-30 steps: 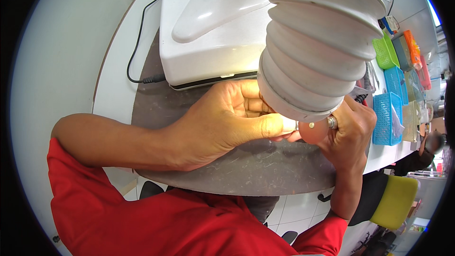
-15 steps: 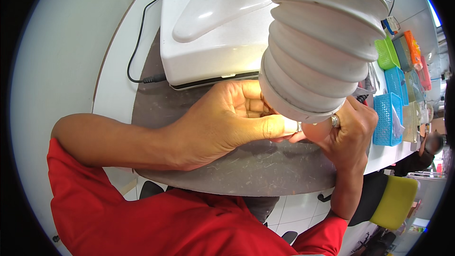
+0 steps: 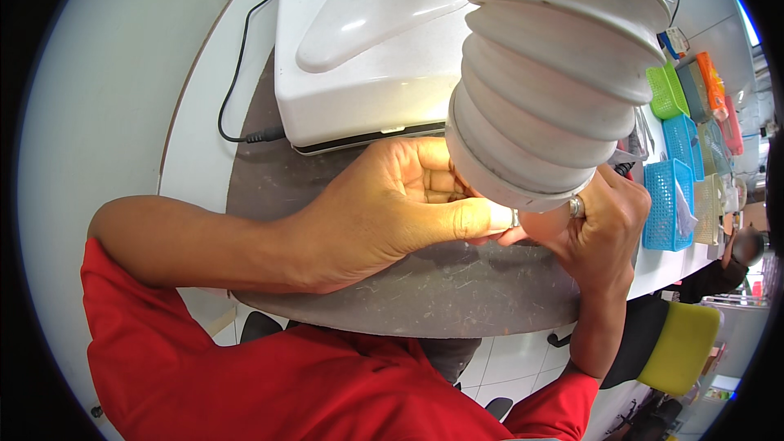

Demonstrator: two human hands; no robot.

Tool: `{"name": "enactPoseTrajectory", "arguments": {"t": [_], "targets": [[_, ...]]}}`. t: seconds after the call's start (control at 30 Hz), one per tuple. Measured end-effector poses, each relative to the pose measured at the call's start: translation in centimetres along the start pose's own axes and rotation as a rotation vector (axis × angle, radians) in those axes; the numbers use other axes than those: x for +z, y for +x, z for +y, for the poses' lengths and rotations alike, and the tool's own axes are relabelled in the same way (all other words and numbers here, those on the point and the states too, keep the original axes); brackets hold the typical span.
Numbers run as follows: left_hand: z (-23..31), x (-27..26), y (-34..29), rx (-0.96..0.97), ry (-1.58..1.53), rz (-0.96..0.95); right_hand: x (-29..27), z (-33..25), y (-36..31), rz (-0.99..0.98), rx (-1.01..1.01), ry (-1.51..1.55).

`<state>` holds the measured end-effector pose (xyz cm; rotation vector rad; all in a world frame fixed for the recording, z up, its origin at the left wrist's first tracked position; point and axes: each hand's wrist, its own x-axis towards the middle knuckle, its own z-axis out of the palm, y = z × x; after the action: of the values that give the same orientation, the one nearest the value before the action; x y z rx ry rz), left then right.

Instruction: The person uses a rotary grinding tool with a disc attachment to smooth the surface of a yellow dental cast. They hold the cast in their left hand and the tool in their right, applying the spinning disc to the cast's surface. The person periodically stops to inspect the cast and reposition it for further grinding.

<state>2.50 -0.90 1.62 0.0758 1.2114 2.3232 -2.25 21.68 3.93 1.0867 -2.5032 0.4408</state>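
My left hand [image 3: 408,204] is closed, its thumb stretched along the curled fingers. At the thumb's tip shows a small silvery piece [image 3: 515,218], too small to name. My right hand [image 3: 600,233] meets it from the other side with bent, closed fingers; a silvery ring [image 3: 577,207] shows at one finger. A wide white corrugated hose [image 3: 563,73] hangs right over both hands. Its mouth hides most of the fingertips and whatever lies between them. Light falls on the hands, which are above the grey worktop mat [image 3: 457,294].
Behind my hands stands a white machine housing [image 3: 367,41], with a black cable [image 3: 237,106] at its left. Blue baskets [image 3: 670,204], a green basket [image 3: 668,91] and an orange packet [image 3: 710,86] line the right side. A yellow-green chair back [image 3: 679,349] and a person [image 3: 735,257] are farther right.
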Motion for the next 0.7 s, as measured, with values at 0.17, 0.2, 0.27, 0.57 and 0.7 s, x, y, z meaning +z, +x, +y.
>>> {"name": "enactPoseTrajectory", "arguments": {"t": [0.17,0.2,0.27,0.57,0.7], "targets": [[0.10,0.11,-0.03,-0.007,-0.003,0.005,0.60,0.18,0.01,0.078,-0.028,-0.009],[0.11,0.09,-0.04,-0.006,0.003,0.004,0.49,0.15,0.00,0.059,-0.020,-0.007],[0.11,0.13,-0.07,-0.011,-0.013,0.006,0.17,0.09,-0.10,0.003,0.002,-0.006],[0.20,0.18,-0.07,-0.008,-0.001,-0.002,-0.27,0.05,-0.06,-0.046,0.013,-0.012],[0.08,0.06,-0.03,-0.004,0.026,-0.008,0.55,0.47,-0.10,0.044,-0.035,-0.025]]}}
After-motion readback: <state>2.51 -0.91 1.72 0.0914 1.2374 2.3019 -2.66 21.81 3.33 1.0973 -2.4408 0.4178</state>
